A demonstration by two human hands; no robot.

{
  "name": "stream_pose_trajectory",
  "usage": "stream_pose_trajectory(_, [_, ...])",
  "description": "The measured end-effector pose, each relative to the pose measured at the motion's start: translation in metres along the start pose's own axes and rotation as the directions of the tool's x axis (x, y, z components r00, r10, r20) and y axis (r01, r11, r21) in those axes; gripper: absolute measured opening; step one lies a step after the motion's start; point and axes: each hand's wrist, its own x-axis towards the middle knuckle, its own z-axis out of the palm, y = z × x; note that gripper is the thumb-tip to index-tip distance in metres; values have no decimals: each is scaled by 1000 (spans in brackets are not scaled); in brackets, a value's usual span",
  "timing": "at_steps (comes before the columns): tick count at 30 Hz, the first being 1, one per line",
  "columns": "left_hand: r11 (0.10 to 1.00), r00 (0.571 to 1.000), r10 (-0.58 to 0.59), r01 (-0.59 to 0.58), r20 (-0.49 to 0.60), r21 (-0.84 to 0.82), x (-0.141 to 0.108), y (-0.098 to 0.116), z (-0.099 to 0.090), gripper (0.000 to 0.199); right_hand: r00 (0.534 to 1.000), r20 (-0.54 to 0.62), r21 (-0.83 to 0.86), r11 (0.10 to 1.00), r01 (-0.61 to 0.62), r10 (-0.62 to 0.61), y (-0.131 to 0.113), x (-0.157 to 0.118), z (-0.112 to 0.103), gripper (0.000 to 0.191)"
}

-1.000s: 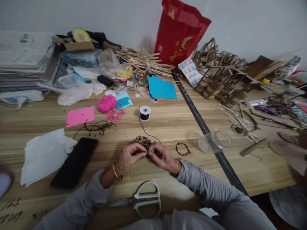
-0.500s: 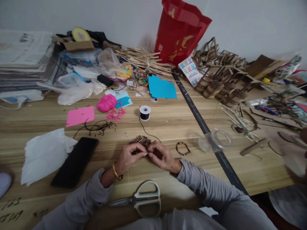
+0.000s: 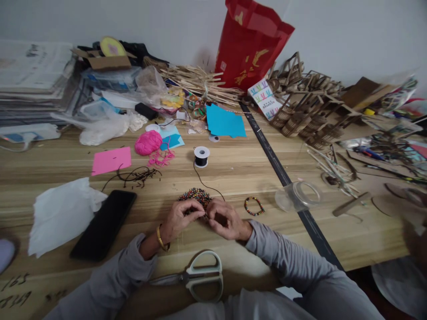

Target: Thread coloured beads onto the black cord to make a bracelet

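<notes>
A heap of small multicoloured beads (image 3: 195, 194) lies on the wooden table, partly covered by my hands. My left hand (image 3: 182, 218), with a gold bangle at the wrist, pinches thumb and forefinger together on what looks like a tiny bead. Almost touching those fingertips is my right hand (image 3: 228, 218), closed in a pinch on the black cord, whose end is mostly hidden by the fingers. From the right hand the black cord (image 3: 208, 186) leads back to a white spool (image 3: 202, 156). A finished-looking beaded bracelet (image 3: 254, 206) lies to the right.
Scissors (image 3: 203, 275) with pale handles lie in front of me. On the left are a black phone (image 3: 104, 226), white tissue (image 3: 63, 215), cord scraps (image 3: 136, 177) and pink yarn (image 3: 148, 142). A clear round container (image 3: 290, 198) stands at right; a red bag (image 3: 251, 44) stands behind.
My right fingers have shifted slightly and curl more, with a wider gap inside the pinch. The green bead seen at my left fingertips is now hardly visible.
</notes>
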Motion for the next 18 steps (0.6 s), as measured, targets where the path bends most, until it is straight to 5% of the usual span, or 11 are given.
stream_pose_trajectory(7, [1000, 1000, 3, -3, -16, 12, 0, 0, 0, 15, 992, -100, 42, 997, -70, 74, -1, 1, 1, 14])
stream_pose_trajectory(18, [998, 998, 40, -38, -45, 48, 0, -2, 0, 15, 990, -92, 3, 994, -106, 106, 7, -2, 6, 9])
